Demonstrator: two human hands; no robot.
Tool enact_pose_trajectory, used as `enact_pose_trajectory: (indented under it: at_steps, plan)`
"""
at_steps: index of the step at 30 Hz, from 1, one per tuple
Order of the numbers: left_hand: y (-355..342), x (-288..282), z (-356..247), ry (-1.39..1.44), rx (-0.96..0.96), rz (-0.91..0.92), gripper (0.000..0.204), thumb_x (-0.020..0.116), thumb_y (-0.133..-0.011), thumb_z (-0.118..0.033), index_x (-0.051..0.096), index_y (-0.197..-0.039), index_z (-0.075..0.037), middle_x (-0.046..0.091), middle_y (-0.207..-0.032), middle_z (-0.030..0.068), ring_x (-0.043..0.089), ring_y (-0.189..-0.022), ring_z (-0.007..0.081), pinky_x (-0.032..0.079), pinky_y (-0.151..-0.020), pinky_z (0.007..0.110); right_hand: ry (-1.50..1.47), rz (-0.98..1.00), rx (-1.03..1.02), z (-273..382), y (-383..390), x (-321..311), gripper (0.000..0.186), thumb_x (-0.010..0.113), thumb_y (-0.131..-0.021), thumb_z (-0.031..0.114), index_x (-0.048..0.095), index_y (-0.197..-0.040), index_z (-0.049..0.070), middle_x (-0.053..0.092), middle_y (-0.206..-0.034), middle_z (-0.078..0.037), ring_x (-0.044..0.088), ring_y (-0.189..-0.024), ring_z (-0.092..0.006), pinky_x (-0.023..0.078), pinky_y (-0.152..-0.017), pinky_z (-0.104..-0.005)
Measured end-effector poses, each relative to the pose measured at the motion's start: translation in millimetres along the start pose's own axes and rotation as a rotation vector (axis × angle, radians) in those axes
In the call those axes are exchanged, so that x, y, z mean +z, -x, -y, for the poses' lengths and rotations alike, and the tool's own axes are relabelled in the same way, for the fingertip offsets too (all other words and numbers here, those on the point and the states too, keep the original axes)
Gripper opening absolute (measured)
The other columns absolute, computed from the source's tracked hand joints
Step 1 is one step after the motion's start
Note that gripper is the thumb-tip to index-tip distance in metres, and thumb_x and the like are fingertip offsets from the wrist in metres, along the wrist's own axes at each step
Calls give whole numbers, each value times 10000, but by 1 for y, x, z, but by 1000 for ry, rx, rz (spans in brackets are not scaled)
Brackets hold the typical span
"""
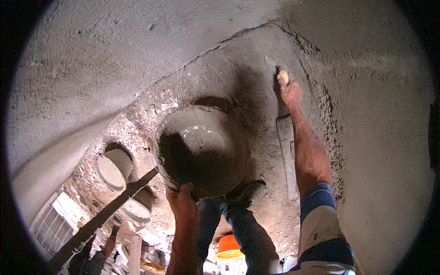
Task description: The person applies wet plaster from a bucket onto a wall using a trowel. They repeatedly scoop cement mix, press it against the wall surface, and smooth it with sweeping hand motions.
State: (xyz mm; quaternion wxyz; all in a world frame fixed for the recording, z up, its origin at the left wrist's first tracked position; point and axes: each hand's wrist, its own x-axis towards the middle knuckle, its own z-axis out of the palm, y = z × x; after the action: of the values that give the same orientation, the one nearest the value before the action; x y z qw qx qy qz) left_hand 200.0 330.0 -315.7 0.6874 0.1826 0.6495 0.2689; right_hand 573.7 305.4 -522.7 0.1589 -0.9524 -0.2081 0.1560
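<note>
Dark blue-grey trousers (252,233), right of the trousers a short sleeve (321,222) in wide blue, cream and navy bands, dark smudges on the cream, left hand (183,202) and right hand (290,91) both bare

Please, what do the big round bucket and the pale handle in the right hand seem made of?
Bucket: perhaps plastic or metal; its dull, grey-smeared surface hides which.
Handle: probably smooth wood, from its pale yellowish colour; plastic is possible.

left hand (182,201) partly hidden by basin (236,137), sleeve (323,227) cut off
</note>
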Motion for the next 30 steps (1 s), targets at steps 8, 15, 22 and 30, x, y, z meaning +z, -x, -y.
enact_pose_trajectory:
  at_steps: [8, 15, 22, 30]
  plan:
    - [-16, -1, 21, -36, 46, -72, 554, 458, -670, 65, 418, -1218, -3, 523, -1126, 120, 521, -1023, 242, 412, -914, 340, 78, -89, -451, -21, 121, -97, 496, 584, -835, 402, 542, -1122, 0, 631, -821, -211, 627, -692, -345, 497, -625, -421]
    - [-17, -1, 20, -28, 63, 2, 545, 464, -669, 62, 431, -1209, -2, 527, -1142, 113, 535, -1010, 250, 428, -897, 349, -65, 246, -231, -28, 136, -131, 324, 560, -864, 325, 571, -1046, 58, 615, -763, -161, 606, -585, -274, 489, -555, -360]
    - [0, 2, 3, -115, 0, -75, 612, 505, -671, 11, 399, -1268, -73, 527, -1120, 136, 581, -936, 289, 543, -764, 383, -108, 663, -424, 38, 28, -16, 340, 503, -888, 383, 582, -1110, 138, 632, -1020, -106, 594, -876, -221, 457, -780, -340]
    - [1, -4, -7, -8, 17, -125, 585, 490, -667, 40, 412, -1236, -72, 529, -1084, 134, 577, -916, 308, 542, -768, 408, -165, 650, -493, -2, -36, -11, 432, 540, -854, 489, 624, -1019, 99, 493, -590, -31, 465, -471, -110, 379, -430, -264]
